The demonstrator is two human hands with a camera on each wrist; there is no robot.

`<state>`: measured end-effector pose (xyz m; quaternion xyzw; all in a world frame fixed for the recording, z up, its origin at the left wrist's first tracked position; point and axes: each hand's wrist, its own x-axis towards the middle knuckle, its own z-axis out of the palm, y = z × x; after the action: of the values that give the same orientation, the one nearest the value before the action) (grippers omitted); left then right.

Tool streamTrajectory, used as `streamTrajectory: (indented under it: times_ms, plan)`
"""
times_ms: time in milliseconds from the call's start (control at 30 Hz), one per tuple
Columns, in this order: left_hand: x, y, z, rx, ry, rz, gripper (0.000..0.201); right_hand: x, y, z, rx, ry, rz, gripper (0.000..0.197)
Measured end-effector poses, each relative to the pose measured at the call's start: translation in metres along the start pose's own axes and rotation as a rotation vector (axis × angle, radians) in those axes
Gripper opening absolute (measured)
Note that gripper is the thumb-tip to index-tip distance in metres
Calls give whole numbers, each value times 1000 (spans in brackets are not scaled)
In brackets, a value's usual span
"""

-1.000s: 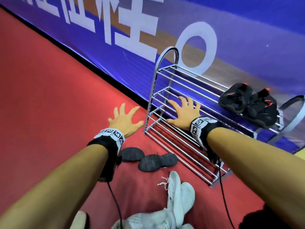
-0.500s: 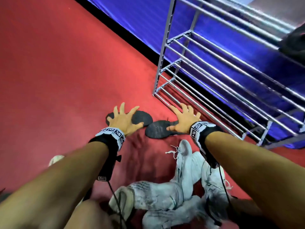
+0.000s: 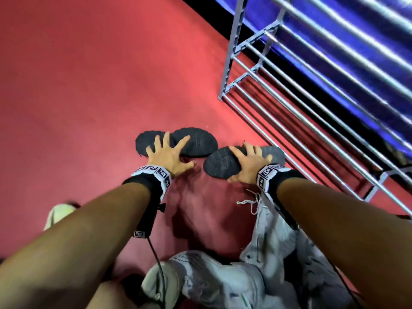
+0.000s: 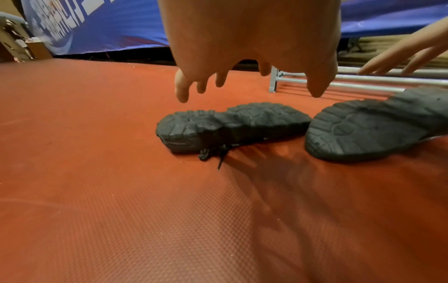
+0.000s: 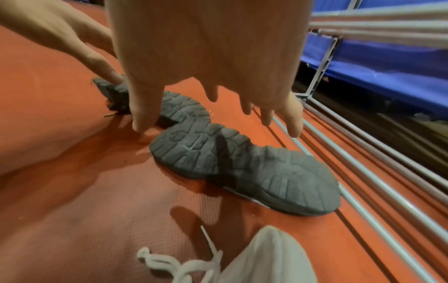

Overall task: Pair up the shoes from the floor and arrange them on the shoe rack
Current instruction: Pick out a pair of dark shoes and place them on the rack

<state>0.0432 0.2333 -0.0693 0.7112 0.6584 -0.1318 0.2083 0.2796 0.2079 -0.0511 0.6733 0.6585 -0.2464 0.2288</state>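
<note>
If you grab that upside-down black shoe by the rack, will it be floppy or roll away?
Probably neither. The black shoe lies sole-up, and its thick, chunky sole looks fairly stiff. Lying long and low on the red floor, it should slide rather than roll. Its tread should give fingers some grip.

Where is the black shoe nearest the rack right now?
Head view: the right black shoe lies sole-up on the red floor beside the rack's bottom rail, under the right hand.
</note>
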Motion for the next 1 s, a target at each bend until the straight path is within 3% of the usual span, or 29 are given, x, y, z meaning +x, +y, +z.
streamTrajectory:
  times_ms: [367,633,733,867,1000]
  plan:
    - [45,-5,25,183,-172,-17,110,42,-1,22,-80,-127,-26,115]
    - [60,-19,16,294,-107,41,87,52,8,23,-103,-114,-66,108]
    - [53,-24,14,357,-112,61,89,49,5,26,-178,-68,-76,111]
    - [35,-30,22,292,-211,18,98,44,4,26,-225,-75,-75,110]
    - [20,-40,29,141,-225,-75,92,42,-6,14,-180,-42,-83,108]
